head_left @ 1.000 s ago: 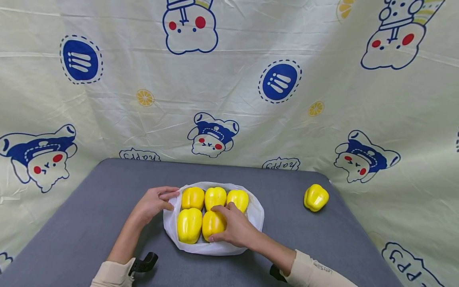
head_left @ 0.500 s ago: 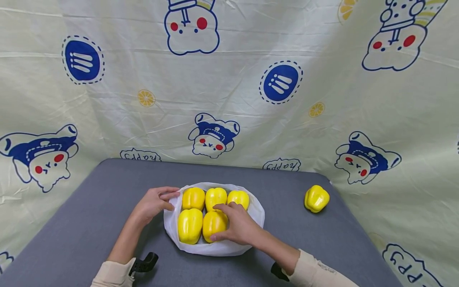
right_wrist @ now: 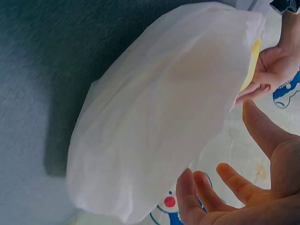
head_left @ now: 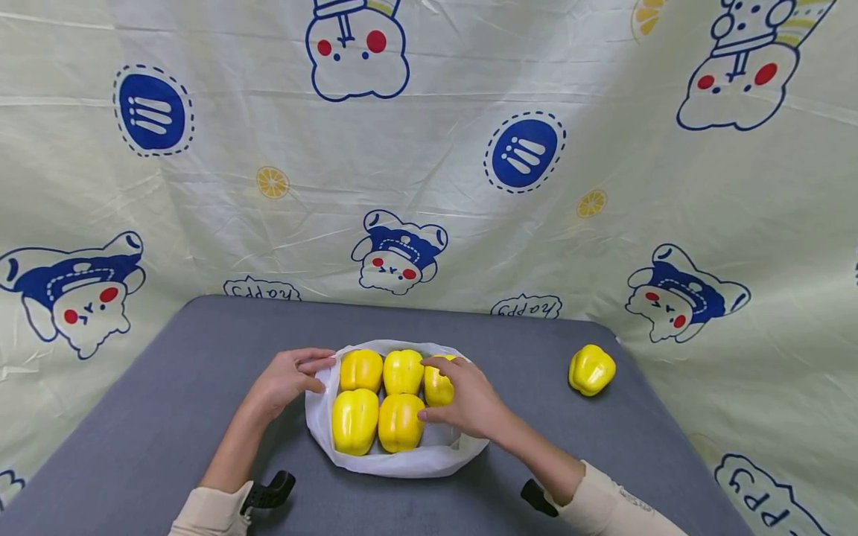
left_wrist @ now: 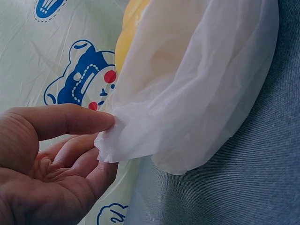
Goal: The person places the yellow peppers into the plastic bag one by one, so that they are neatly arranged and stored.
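A white plastic bag (head_left: 392, 467) lies with its mouth facing up, and several yellow bell peppers (head_left: 354, 421) sit inside in two rows. My left hand (head_left: 284, 380) pinches the bag's left rim between thumb and fingers, as the left wrist view of the bag (left_wrist: 187, 98) makes plain. Over the bag's right side hovers my right hand (head_left: 465, 398), thumb and fingers spread with nothing between them. It partly covers the back-right pepper (head_left: 437, 388). In the right wrist view the fingers of my right hand (right_wrist: 234, 183) are apart, above the bag's outer wall.
Another yellow bell pepper (head_left: 592, 370) lies alone at the table's right side. The dark grey table (head_left: 523, 350) ends at the back against a pale printed curtain (head_left: 429, 171).
My right hand has let go of the front-middle pepper and moved right and slightly back. That pepper stays in the bag. My left hand has kept its place on the rim.
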Action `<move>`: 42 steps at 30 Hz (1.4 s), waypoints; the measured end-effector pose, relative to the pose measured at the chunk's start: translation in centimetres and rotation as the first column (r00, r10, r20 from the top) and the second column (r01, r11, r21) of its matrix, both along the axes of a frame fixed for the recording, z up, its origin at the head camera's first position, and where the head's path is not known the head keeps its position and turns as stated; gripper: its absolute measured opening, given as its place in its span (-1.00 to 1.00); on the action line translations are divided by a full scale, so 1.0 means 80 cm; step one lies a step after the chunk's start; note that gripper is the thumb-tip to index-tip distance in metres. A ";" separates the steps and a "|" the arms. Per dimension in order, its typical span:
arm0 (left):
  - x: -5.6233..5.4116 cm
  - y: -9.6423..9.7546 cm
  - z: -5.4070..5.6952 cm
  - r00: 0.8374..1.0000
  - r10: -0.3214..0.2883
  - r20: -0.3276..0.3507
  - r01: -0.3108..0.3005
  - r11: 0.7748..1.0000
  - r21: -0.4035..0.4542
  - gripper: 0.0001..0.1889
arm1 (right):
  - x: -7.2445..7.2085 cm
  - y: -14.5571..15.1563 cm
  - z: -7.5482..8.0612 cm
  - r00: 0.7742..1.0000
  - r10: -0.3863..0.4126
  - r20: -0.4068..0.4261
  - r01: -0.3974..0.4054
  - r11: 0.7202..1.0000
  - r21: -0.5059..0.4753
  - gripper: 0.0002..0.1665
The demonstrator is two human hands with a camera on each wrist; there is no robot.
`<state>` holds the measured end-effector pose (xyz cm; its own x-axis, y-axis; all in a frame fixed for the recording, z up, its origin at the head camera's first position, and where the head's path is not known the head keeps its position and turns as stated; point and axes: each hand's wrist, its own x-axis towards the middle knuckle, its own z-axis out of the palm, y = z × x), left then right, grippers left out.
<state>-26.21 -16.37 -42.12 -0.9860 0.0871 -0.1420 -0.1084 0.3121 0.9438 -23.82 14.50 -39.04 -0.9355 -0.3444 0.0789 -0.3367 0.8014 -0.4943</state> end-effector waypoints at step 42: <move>0.000 0.000 -0.001 1.000 0.011 0.003 -0.011 1.000 -0.001 -0.36 | -0.028 0.172 0.022 0.963 -0.259 -0.079 0.262 0.965 0.031 0.15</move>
